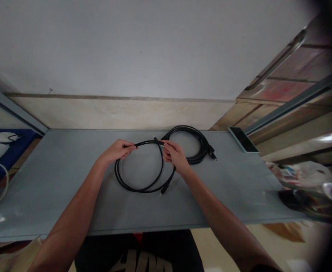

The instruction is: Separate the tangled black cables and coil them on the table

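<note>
A thin black cable [139, 192] is looped into a loose ring above the middle of the grey table. My left hand [119, 149] pinches the ring's upper left side between thumb and fingers. On the upper right side, my right hand [175, 154] is closed around the same cable. One cable end with a connector [164, 189] hangs at the lower right of the ring, and another tip pokes up beside my right hand. Just behind that hand lies a thicker coiled black cable [202, 147], its plugs pointing right.
The grey table [225, 196] stands against a wall [126, 113]. A phone [243, 139] with a pale green edge lies at its back right. Plastic-wrapped items [304, 177] crowd the right edge. A blue item [10, 155] and a white cord [5, 181] are at the left.
</note>
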The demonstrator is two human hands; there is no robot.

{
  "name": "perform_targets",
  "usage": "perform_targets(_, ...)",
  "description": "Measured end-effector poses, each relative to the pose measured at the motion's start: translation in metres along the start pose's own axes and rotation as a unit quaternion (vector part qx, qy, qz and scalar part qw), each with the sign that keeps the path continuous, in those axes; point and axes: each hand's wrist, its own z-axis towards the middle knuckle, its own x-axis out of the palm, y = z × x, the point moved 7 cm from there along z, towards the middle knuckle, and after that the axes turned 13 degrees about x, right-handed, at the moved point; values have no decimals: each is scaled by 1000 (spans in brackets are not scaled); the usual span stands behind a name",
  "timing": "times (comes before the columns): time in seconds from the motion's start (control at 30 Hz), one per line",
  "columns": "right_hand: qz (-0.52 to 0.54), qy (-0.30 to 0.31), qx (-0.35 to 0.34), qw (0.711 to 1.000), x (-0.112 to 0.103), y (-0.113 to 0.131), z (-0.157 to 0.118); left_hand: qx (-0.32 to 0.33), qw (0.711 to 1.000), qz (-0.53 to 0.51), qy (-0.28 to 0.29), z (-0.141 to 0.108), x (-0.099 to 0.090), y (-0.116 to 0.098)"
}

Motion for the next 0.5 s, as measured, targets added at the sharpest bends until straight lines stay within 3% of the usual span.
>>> perform_targets(0.07,-127,13,-20,992,5,0,-2,5,998,46,37,-1,7,-3)
perform_targets(0.13,-255,37,-61,964,15,1,-6,17,992,101,73,-2,17,-8)
perform_targets(0.23,-358,60,-118,924,27,2,-11,71,983,147,85,0,34,-21)
perform_targets(0.37,-352,-17,-148,924,23,7,-7,76,992,91,47,4,43,-21)
perform_targets(0.5,-261,-104,-125,951,1,8,1,26,999,-26,2,6,32,-6)
